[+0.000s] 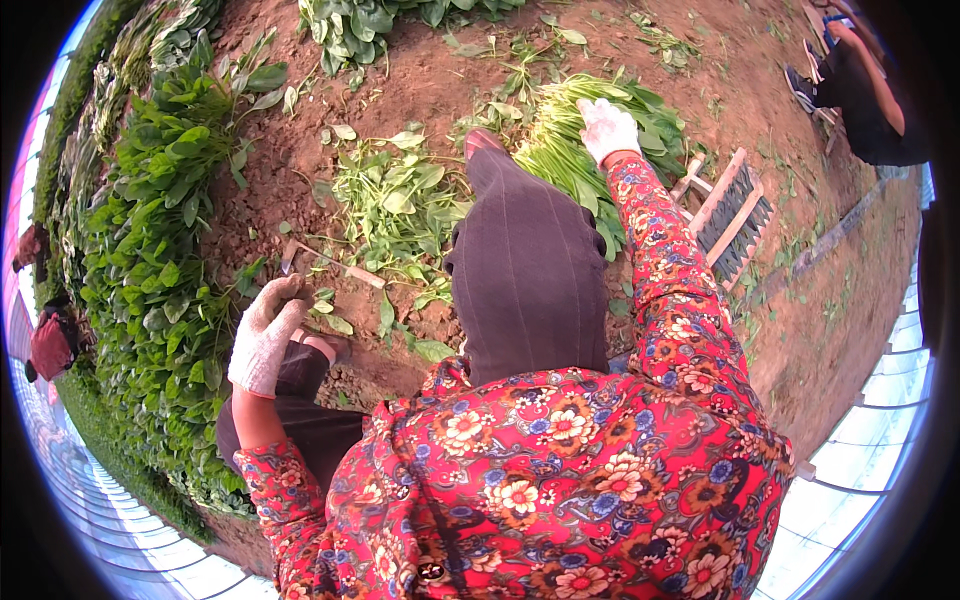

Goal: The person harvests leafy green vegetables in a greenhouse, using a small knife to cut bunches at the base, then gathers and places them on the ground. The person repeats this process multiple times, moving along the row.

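My right hand (608, 130), in a white glove, rests at arm's length on a heap of cut spinach (560, 135), its fingers lying over the pale stems. The leaves fan out to the right. My left hand (266, 335), also gloved in white with soiled fingertips, is raised over my left knee. Its fingers are curled in and nothing shows between them. Just beyond it, a small hand hoe (340, 264) with a wooden handle and a metal blade lies on the soil. Loose spinach leaves (395, 200) are scattered between my hands.
A dense bed of growing spinach (150, 270) runs along the left. More cut spinach (350, 25) lies at the top. A wooden-framed stool (735, 215) stands at right on bare soil. Another person (870, 100) is at far right, and others (50, 345) are at far left.
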Action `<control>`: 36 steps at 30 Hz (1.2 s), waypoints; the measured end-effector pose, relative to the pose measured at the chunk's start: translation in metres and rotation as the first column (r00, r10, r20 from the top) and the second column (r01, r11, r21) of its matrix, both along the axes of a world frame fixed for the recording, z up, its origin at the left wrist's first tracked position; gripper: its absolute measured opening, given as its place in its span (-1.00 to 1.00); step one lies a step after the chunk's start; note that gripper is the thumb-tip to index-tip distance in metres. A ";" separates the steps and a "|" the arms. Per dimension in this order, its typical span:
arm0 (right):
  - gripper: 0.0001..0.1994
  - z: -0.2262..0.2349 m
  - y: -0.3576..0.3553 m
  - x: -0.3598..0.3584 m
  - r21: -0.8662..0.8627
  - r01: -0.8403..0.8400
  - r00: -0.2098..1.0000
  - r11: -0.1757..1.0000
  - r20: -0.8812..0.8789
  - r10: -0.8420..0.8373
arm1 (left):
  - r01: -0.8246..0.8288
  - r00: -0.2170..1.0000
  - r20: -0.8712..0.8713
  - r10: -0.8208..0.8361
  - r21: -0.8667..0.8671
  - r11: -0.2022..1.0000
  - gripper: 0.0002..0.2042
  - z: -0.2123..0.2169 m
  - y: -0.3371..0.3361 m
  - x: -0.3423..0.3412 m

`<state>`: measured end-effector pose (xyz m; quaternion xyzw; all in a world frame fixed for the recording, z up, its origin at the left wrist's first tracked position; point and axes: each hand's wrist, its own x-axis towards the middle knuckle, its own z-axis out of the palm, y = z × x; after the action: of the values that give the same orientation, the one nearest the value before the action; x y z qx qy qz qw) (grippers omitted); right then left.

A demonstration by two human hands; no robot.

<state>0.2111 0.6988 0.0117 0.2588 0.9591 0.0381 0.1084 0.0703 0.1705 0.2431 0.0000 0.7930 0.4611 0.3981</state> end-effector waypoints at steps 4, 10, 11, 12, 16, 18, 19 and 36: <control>-0.50 0.006 -0.008 0.013 0.153 0.027 0.987 0.988 -0.158 -0.002 | 0.063 0.998 -0.010 -0.063 -0.016 0.998 -0.62 0.002 0.007 0.000; -0.58 -0.014 -0.015 0.028 0.282 -0.104 0.915 0.954 -0.349 0.203 | 0.103 0.995 -0.014 -0.104 -0.029 0.994 -0.62 0.008 0.010 0.003; -0.62 -0.019 -0.017 0.029 0.228 -0.085 0.949 0.970 -0.278 0.148 | 0.102 0.995 -0.016 -0.103 -0.030 0.994 -0.63 0.008 0.011 0.004; -0.63 -0.023 -0.017 0.030 0.212 -0.086 0.947 0.974 -0.285 0.146 | 0.110 0.994 -0.024 -0.110 -0.018 0.994 -0.63 0.009 0.012 0.005; -0.65 -0.024 -0.018 0.038 0.137 -0.062 0.950 0.989 -0.296 0.101 | 0.174 0.981 -0.071 -0.181 -0.088 0.981 -0.62 0.011 0.014 0.006; -0.64 -0.018 -0.017 0.042 0.095 -0.038 0.937 0.995 -0.342 0.069 | 0.222 0.964 -0.125 -0.235 -0.108 0.969 -0.62 0.012 0.013 0.005; -0.63 -0.015 -0.017 0.045 0.086 0.011 0.946 0.996 -0.323 0.018 | 0.203 0.970 -0.117 -0.214 -0.098 0.974 -0.62 0.012 0.013 0.004; -0.74 0.025 -0.123 0.056 -0.469 -0.021 0.991 0.883 -0.125 -0.043 | 0.207 0.872 -0.456 -0.178 0.015 0.978 -0.63 0.039 -0.013 0.021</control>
<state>0.2670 0.5761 0.0365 0.2325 0.9432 -0.2129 0.1045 0.0911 0.1580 0.2826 0.1988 0.8448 0.4313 0.2466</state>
